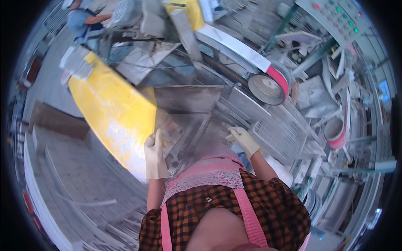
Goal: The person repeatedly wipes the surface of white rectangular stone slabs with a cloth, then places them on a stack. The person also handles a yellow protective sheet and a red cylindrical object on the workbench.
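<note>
Yellow panel [111, 111] may scrape our left hand [155, 154] if we drift left. Our right hand [246, 141] is apart; both grips unclear.

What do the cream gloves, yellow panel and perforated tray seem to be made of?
Cream gloves: probably rubber or latex, matte, judging by the smooth surface.
Yellow panel: painted metal or coloured plastic, unclear which; slightly glossy, with bright highlights and pale patches.
Perforated tray: likely plastic, dull, from its moulded-looking grid of holes.

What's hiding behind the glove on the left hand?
Beside the left hand, a big yellow panel shows on its left. Whatever lies directly behind the cream glove is covered, so I can't tell.
</note>
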`<state>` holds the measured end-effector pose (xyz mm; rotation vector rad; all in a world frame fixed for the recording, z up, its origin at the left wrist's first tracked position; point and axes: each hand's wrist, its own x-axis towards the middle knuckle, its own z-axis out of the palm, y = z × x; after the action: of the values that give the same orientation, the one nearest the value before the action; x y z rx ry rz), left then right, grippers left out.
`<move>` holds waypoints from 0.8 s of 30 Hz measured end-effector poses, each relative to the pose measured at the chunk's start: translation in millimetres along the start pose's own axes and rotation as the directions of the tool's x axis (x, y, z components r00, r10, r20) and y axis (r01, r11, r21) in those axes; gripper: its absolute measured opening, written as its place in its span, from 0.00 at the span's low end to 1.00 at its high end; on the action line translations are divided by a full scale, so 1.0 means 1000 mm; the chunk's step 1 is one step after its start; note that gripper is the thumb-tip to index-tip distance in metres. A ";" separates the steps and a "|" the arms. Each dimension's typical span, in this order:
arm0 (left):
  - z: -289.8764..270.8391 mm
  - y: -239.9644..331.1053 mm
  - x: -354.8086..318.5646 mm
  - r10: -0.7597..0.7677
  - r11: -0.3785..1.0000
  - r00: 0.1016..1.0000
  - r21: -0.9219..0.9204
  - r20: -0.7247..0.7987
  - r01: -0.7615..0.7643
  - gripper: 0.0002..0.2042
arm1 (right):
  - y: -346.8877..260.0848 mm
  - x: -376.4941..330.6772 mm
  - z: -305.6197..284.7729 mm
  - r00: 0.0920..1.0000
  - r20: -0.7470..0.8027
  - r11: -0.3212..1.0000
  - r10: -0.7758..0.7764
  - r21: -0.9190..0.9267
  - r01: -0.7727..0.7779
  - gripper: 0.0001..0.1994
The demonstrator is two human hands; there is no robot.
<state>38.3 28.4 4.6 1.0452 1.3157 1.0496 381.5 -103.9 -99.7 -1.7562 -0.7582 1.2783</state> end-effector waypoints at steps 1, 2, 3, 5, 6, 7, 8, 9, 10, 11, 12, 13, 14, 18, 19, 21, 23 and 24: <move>0.005 0.002 0.005 -0.031 0.999 1.000 -0.017 -0.002 0.031 0.15 | -0.002 0.004 -0.007 1.000 0.001 0.999 -0.017 -0.033 0.017 0.21; 0.010 0.003 0.011 -0.022 0.998 1.000 -0.056 0.001 0.022 0.15 | -0.003 0.010 -0.013 0.999 0.015 0.997 -0.043 -0.057 0.044 0.23; 0.008 -0.001 0.018 0.029 0.999 0.999 -0.015 -0.015 -0.029 0.14 | -0.001 0.017 -0.011 0.992 -0.053 0.992 -0.112 -0.066 0.108 0.22; 0.017 -0.006 0.032 0.014 1.000 0.998 0.006 -0.061 -0.014 0.14 | -0.004 0.038 -0.040 0.985 -0.130 0.990 -0.113 -0.095 0.101 0.21; 0.021 -0.009 0.038 -0.007 1.000 0.997 -0.002 -0.083 0.006 0.13 | -0.006 0.051 -0.059 0.979 -0.156 0.989 -0.127 -0.097 0.113 0.21; 0.027 -0.011 0.042 0.064 0.996 0.991 0.064 -0.114 -0.057 0.13 | -0.011 0.065 -0.081 0.950 -0.222 0.961 -0.219 -0.219 0.170 0.19; 0.031 -0.012 0.044 0.077 0.992 0.990 0.107 -0.118 -0.064 0.13 | -0.018 0.083 -0.108 0.904 -0.244 0.910 -0.351 -0.317 0.267 0.18; 0.033 -0.011 0.044 0.093 0.986 0.988 0.149 -0.126 -0.074 0.13 | -0.030 0.104 -0.134 0.830 -0.323 0.863 -0.455 -0.390 0.321 0.19; 0.038 -0.005 0.048 0.150 0.975 0.981 0.185 -0.124 -0.126 0.13 | -0.046 0.129 -0.157 0.761 -0.408 0.840 -0.504 -0.438 0.321 0.20; 0.048 -0.002 0.051 0.131 0.952 0.971 0.299 -0.199 -0.066 0.14 | -0.063 0.143 -0.185 0.720 -0.390 0.767 -0.574 -0.564 0.305 0.22; 0.065 0.004 0.054 0.131 0.974 0.963 0.211 -0.237 -0.081 0.14 | -0.083 0.155 -0.213 0.718 -0.422 0.735 -0.554 -0.652 0.185 0.24; 0.084 0.010 0.052 0.090 0.989 0.952 0.140 -0.291 -0.050 0.14 | -0.099 0.160 -0.232 0.687 -0.282 0.553 -0.670 -0.807 0.209 0.27; 0.105 0.017 0.048 -0.032 0.996 0.922 0.062 -0.385 0.061 0.14 | -0.113 0.164 -0.250 0.670 -0.138 0.360 -0.729 -0.910 0.204 0.30; 0.192 0.038 0.034 -0.107 0.988 0.944 0.070 -0.311 0.135 0.13 | -0.151 0.210 -0.277 0.834 0.163 0.031 -0.527 -0.977 0.211 0.43; 0.210 0.040 0.043 0.048 0.974 0.970 0.225 -0.240 0.007 0.13 | -0.154 0.223 -0.277 0.851 0.209 0.016 -0.482 -0.969 0.248 0.45; 0.239 0.037 0.057 -0.045 0.976 0.979 0.200 -0.198 0.086 0.13 | -0.155 0.248 -0.274 0.801 0.260 -0.010 -0.539 -0.953 0.302 0.45; 0.252 0.030 0.064 -0.002 0.958 0.994 0.285 -0.112 0.034 0.13 | -0.150 0.256 -0.278 0.740 0.305 -0.019 -0.599 -0.930 0.367 0.44; 0.255 0.027 0.069 0.053 0.926 0.997 0.376 -0.050 -0.030 0.14 | -0.144 0.255 -0.277 0.748 0.310 -0.028 -0.587 -0.931 0.364 0.42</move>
<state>292.8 103.4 14.6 1.3386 1.5895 0.8823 722.5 105.7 -49.2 -2.0779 -2.2319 -0.1240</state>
